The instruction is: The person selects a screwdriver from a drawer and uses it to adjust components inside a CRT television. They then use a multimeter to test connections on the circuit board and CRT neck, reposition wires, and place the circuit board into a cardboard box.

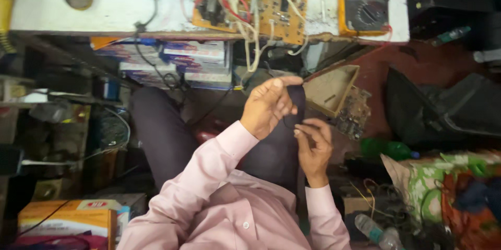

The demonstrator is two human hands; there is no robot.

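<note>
Both hands meet over the lap so the left hand (269, 105) and right hand (313, 143) can pinch a thin black wire (288, 122) with curled fingers, close to the eyes.

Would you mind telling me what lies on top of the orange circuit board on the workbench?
Pale and red wires trail across the orange circuit board among small dark components. The board's left part is hidden beneath them.

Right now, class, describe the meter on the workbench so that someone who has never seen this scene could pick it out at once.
Start at the white workbench along the top of the view. Move right past the orange circuit board tangled in wires. Just beyond it lies the meter: the only thing there with a yellow casing, a pale dial window and a round black selector knob.
</note>
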